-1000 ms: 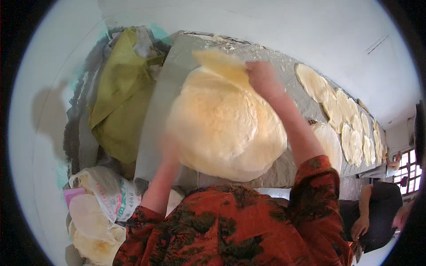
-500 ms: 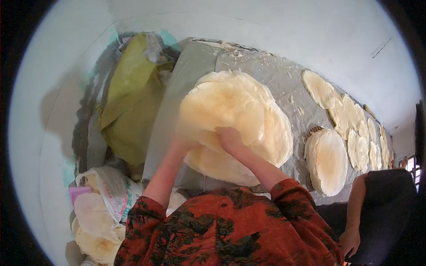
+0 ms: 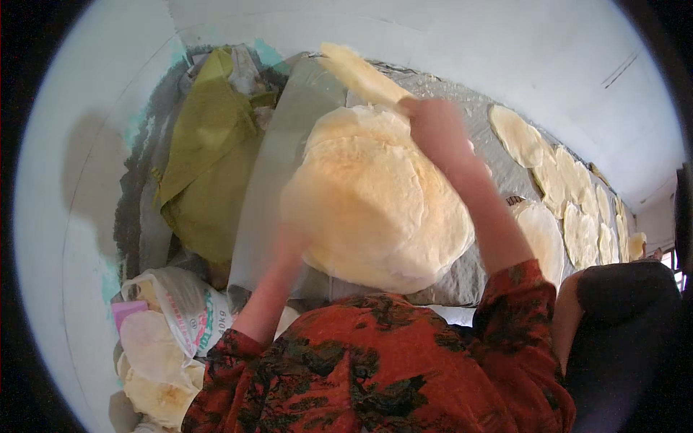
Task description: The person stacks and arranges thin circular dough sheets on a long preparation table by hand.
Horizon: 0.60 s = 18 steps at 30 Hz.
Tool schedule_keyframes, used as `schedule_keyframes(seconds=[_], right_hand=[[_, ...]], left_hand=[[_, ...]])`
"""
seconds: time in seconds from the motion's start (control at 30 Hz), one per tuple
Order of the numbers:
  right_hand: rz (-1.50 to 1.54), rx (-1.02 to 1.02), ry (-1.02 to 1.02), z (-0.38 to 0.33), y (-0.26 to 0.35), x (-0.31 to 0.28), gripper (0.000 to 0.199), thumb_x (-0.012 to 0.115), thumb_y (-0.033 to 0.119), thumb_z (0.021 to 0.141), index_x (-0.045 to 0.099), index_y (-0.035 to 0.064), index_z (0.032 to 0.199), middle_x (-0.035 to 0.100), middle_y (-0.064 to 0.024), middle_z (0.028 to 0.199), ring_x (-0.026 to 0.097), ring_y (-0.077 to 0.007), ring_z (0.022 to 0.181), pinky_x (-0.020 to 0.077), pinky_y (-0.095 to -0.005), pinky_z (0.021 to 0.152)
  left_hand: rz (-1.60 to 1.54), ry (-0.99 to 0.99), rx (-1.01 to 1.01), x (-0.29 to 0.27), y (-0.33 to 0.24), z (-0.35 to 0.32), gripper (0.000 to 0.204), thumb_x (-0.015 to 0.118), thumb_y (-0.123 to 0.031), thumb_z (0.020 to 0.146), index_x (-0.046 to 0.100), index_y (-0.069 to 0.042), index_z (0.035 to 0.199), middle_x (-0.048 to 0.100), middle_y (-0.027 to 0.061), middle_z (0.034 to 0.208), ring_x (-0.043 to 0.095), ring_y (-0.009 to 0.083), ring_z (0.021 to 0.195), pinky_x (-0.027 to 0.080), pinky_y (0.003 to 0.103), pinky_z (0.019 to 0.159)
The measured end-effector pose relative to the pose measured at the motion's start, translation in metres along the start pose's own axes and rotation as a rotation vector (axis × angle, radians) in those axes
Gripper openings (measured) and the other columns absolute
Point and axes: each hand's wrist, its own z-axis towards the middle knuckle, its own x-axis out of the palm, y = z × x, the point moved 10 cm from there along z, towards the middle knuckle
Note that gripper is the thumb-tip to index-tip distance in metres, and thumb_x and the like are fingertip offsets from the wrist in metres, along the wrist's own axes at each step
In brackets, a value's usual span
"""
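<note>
Pale-walled room corner, long covered table, sliver of window far right.
Back wall (image 3: 433, 36) whitish, short dark marks upper right; left wall (image 3: 47, 216) carries a soft shadow (image 3: 90, 162), thin line, turquoise patches (image 3: 270, 55), rough dark-grey band (image 3: 138, 184) low down. Table (image 3: 261, 206) has grey sheeting, runs along back wall. Window (image 3: 677, 265) bright, mostly hidden.
</note>
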Motion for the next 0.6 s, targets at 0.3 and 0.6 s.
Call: schedule_keyframes(seconds=[0.3,0.6], right_hand=[[0.187,0.015,0.320,-0.143,0.021,0.232,0.017,0.046,0.012,0.077,0.060,0.0080,0.084,0.062,-0.0164,0.077,0.061,-0.0340,0.076,0.0463,-0.0458,0.064],[0.333,0.162,0.379,-0.128,-0.003,0.221,0.022,0.048,0.011,0.075,0.064,0.0095,0.090,0.063,-0.0180,0.081,0.061,-0.0344,0.080,0.0473,-0.0445,0.069]], left_hand=[[0.083,-0.231,-0.038,0.004,-0.002,0.015,0.045,0.058,-0.007,0.074,0.044,0.002,0.115,0.054,0.0122,0.096,0.053,0.0183,0.073,0.046,0.031,0.058],[0.335,-0.147,0.064,0.007,-0.047,0.042,0.026,0.063,-0.015,0.073,0.047,-0.004,0.091,0.055,0.0081,0.085,0.054,0.0179,0.069,0.046,0.032,0.056]])
